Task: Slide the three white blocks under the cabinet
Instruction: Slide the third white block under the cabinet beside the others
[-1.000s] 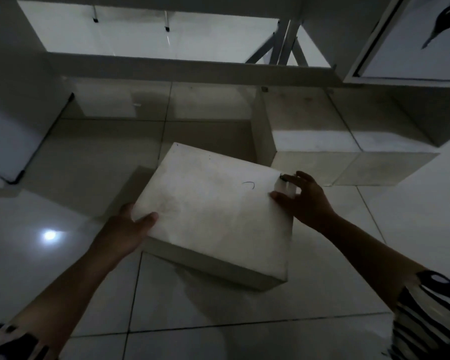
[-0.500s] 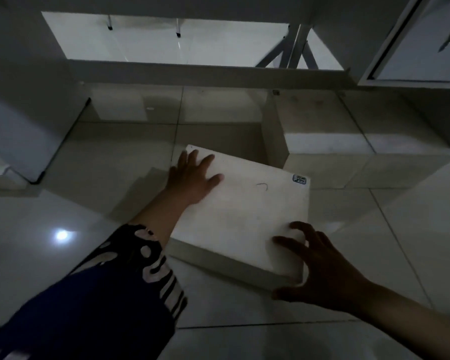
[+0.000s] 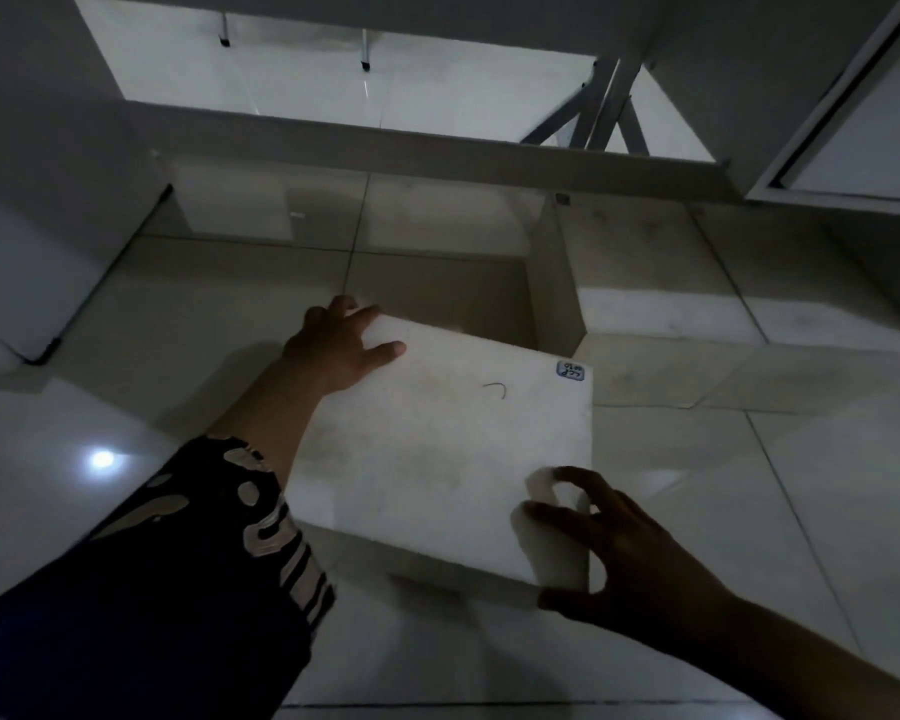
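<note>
A large white block [image 3: 437, 449] lies flat on the tiled floor in front of me, with a small blue sticker at its far right corner. My left hand [image 3: 339, 345] grips its far left corner, fingers over the edge. My right hand [image 3: 609, 543] holds the near right corner, thumb below and fingers on top. Two more white blocks [image 3: 645, 283] [image 3: 822, 304] sit side by side at the right, partly under the cabinet [image 3: 437, 142], whose dark lower edge crosses the view.
A white panel [image 3: 48, 241] leans at the left with a dark cable along its base. A cabinet door [image 3: 863, 122] hangs at the upper right. Metal legs [image 3: 593, 106] show beyond the cabinet. A light reflects off the floor tiles [image 3: 102, 459].
My left hand has moved from the block's near left side to its far left corner. My right hand shifted from the far right corner to the near right corner. The block has turned squarer to the cabinet.
</note>
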